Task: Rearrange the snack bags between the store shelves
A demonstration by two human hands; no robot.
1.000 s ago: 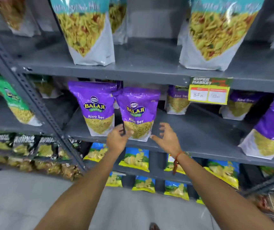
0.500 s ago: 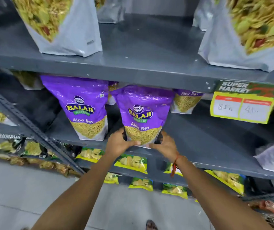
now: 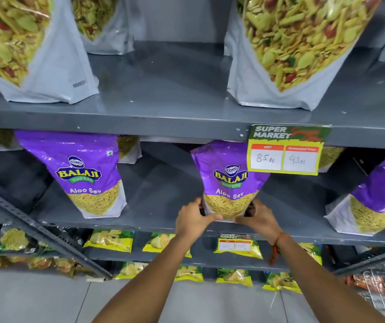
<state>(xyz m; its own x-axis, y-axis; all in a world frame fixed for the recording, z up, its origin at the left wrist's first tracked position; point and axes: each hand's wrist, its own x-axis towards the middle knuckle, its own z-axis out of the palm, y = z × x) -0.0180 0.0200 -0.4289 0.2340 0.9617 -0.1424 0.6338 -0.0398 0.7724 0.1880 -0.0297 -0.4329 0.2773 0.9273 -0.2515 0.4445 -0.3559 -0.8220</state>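
Note:
A purple Balaji Aloo Sev bag (image 3: 230, 180) stands upright on the middle grey shelf (image 3: 159, 194). My left hand (image 3: 192, 217) grips its lower left corner and my right hand (image 3: 258, 219) grips its lower right corner, thumbs across the front bottom edge. A second purple Aloo Sev bag (image 3: 86, 173) stands well to its left, and a third purple bag (image 3: 378, 197) leans at the right edge. More purple bags sit partly hidden behind them.
Large grey namkeen mix bags (image 3: 33, 50) (image 3: 289, 47) stand on the upper shelf (image 3: 163, 89). A yellow price tag (image 3: 284, 150) hangs from that shelf's edge, overlapping the held bag's top right. Yellow chip packets (image 3: 110, 240) fill the lower shelves. A slanted metal upright (image 3: 35, 229) runs at left.
Both hands closed on the bag's bottom corners and slid it to the right, away from the left purple bag. The camera moved closer and upward.

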